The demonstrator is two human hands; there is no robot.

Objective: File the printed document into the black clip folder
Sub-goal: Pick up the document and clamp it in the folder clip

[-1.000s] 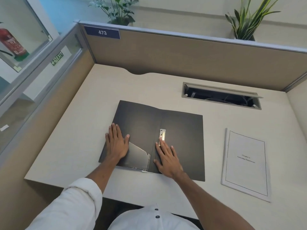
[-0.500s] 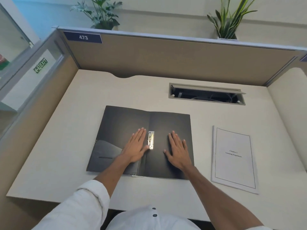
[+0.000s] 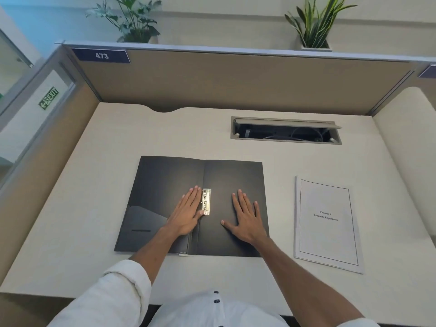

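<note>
Hands: left hand (image 3: 186, 214) and right hand (image 3: 246, 218) are lying flat and open, gripping nothing | pressing the open black plastic folder (image 3: 165, 185) flat beside its silver metal clip (image 3: 206, 201) | white printed paper document (image 3: 326, 223) is waiting on the pale desk (image 3: 188, 133), just right.

An office cubicle: numbered partition (image 3: 101, 55), desk (image 3: 165, 138) with cable hatch (image 3: 285, 131), exit sign (image 3: 48, 98).

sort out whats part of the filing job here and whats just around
Job: folder, its metal clip, printed document, left hand, right hand.
Just around: two plants, cable tray, number tag, exit sign.
</note>
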